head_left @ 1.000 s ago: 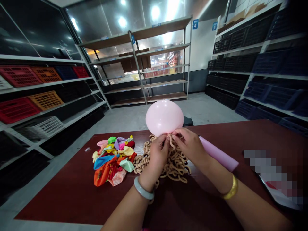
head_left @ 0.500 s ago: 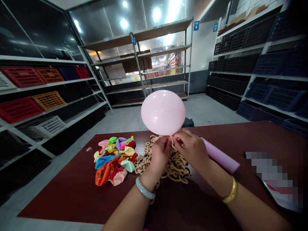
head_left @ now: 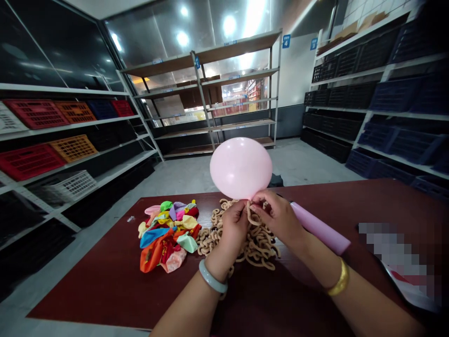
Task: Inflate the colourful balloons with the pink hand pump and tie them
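Observation:
An inflated pale pink balloon (head_left: 241,167) stands upright above the table, its neck down between my two hands. My left hand (head_left: 235,221) is closed, thumb and fingers pinching at the balloon's neck. From the other side my right hand (head_left: 278,215) pinches a tan fuzzy cord (head_left: 252,217), which curves in a loop just below the neck. Fingers hide how cord and neck meet. Under my hands lies a heap of similar tan cord pieces (head_left: 259,252). Several limp, colourful balloons (head_left: 168,236) are piled to the left.
A pink-purple cylinder (head_left: 321,228) lies on the dark red-brown table (head_left: 98,276), right of my hands. Farther right is a blurred-out flat object (head_left: 400,267). Shelves with crates (head_left: 28,161) line the left side, dark crates (head_left: 393,135) the right, and a rack (head_left: 238,42) the back.
The balloon has shifted slightly right and down in view, along with a small camera movement. Below the neck, the tan cord's loop now shows more fully between my hands.

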Available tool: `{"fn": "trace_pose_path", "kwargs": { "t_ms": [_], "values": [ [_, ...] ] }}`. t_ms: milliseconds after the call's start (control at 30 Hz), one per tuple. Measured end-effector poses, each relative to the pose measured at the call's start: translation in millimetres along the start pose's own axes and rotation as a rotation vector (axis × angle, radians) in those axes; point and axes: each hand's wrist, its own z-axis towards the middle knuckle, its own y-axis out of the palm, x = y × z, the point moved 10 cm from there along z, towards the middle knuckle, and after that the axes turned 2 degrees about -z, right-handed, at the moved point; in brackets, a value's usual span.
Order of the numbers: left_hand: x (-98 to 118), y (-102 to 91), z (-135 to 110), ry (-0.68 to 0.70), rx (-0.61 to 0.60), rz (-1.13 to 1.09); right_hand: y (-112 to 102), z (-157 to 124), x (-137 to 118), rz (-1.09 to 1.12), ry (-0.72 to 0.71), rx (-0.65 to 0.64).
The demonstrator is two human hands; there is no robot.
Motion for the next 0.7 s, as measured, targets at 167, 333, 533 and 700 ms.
{"fn": "trace_pose_path", "kwargs": {
  "t_ms": [167,333,533,700],
  "values": [
    [-2,-0.5,0,0.053,-0.011,0.157,-1,3,7,0.065,0.032,-0.012],
    [-4,-1.6,0,0.072,0.012,0.203,-2,2,7,0.133,0.029,0.024],
    [-3,-1.8,1,0.03,0.02,0.186,-6,-3,39,0.298,0.258,0.156],
    [-5,10.6,1,0.012,-0.085,0.23,6,-17,75,0.436,0.51,0.203]
  ]
}}
